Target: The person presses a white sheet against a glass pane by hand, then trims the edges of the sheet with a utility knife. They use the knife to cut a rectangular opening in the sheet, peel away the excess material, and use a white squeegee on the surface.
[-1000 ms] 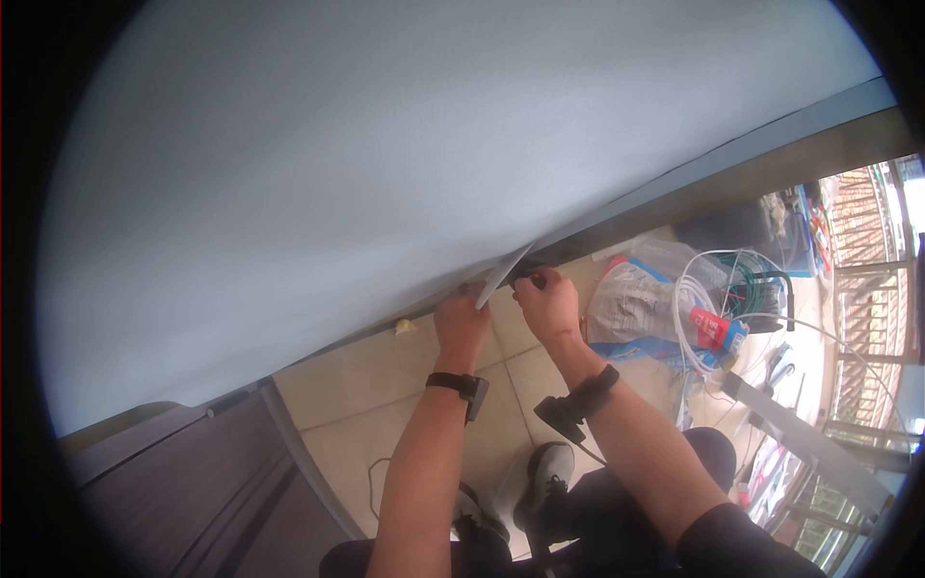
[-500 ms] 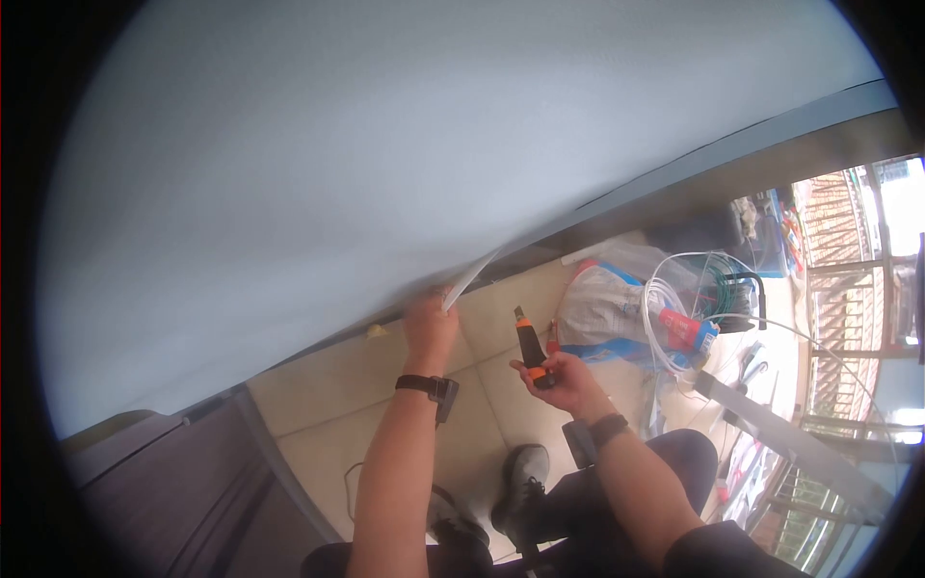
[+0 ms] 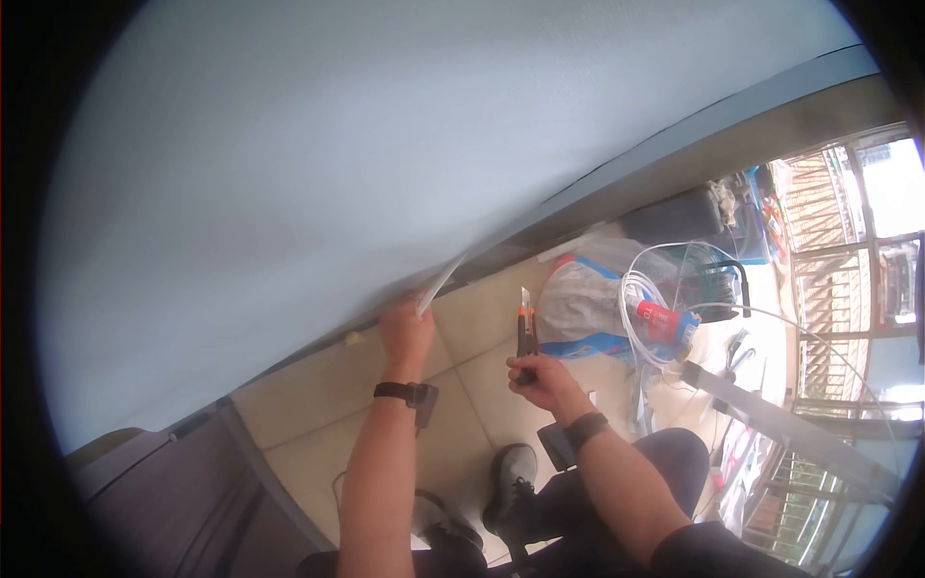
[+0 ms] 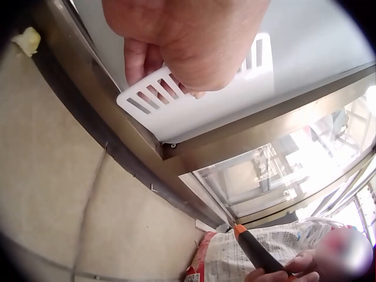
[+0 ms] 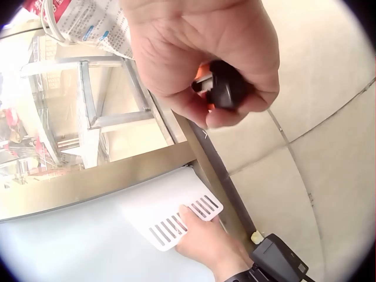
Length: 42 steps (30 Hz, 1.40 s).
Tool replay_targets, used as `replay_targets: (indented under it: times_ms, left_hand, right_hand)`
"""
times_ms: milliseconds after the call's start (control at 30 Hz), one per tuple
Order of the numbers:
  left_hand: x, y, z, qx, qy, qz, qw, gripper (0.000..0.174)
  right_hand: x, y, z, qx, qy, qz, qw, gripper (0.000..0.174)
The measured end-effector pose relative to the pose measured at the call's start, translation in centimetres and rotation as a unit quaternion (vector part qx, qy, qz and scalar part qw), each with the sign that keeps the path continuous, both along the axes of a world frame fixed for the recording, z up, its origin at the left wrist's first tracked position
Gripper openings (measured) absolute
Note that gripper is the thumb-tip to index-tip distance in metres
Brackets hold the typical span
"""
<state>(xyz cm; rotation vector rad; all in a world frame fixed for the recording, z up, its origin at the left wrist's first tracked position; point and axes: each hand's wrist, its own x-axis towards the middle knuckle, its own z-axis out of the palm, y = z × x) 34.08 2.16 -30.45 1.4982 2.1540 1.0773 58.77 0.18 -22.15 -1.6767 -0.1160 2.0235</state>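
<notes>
My left hand point(image 3: 407, 328) pinches the slotted corner of a thin white plastic sheet point(image 4: 176, 106) at the bottom of a large white panel point(image 3: 366, 144); the slotted corner point(image 5: 182, 220) also shows in the right wrist view, with the left fingers point(image 5: 202, 241) under it. My right hand point(image 3: 540, 376) grips a black and orange utility knife point(image 3: 526, 332), blade up, away from the panel over the tiled floor. The same knife's black butt point(image 5: 226, 88) shows inside the curled right fingers, and its orange tip point(image 4: 249, 244) shows low in the left wrist view.
A metal frame rail point(image 4: 247, 135) runs along the panel's lower edge. On the tiled floor point(image 3: 453, 424) lie a printed sack point(image 3: 578, 308), coiled white cable point(image 3: 646, 308), and an aluminium ladder point(image 3: 790, 424). A dark cabinet point(image 3: 164, 501) stands lower left. My shoes point(image 3: 506, 482) are below.
My right hand pulled away from the sheet's corner with the knife and now holds it upright lower down. The left hand keeps its hold on the sheet's corner.
</notes>
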Motion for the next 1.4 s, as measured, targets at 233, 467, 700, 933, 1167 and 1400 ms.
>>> replay_targets:
  times_ms: [233, 467, 700, 933, 1167, 1400]
  left_hand:
    - [-0.1, 0.2, 0.2, -0.003, 0.001, 0.006, 1.0, 0.008]
    - [-0.2, 0.1, 0.4, 0.024, 0.01, 0.004, 1.0, 0.008]
    - [-0.3, 0.0, 0.2, 0.035, 0.009, 0.003, 0.999, 0.01]
    - [-0.1, -0.1, 0.0, -0.01, 0.016, 0.005, 1.0, 0.008]
    - [-0.3, 0.0, -0.2, 0.027, 0.011, 0.003, 1.0, 0.009]
    - [-0.3, -0.1, 0.0, 0.016, -0.015, 0.007, 1.0, 0.015]
  right_hand:
    - [1.2, -0.1, -0.9, -0.016, 0.064, -0.05, 0.997, 0.01]
    - [0.0, -0.4, -1.2, 0.002, -0.061, -0.005, 0.998, 0.017]
    - [-0.6, -0.6, -0.3, -0.064, -0.113, -0.042, 0.991, 0.031]
    - [-1.4, 0.2, 3.3, 0.065, -0.129, 0.137, 0.98, 0.053]
    - [-1.2, 2.2, 5.8, 0.204, -0.039, 0.283, 0.936, 0.073]
    - [-2.6, 2.5, 8.0, 0.198, 0.031, 0.348, 0.916, 0.063]
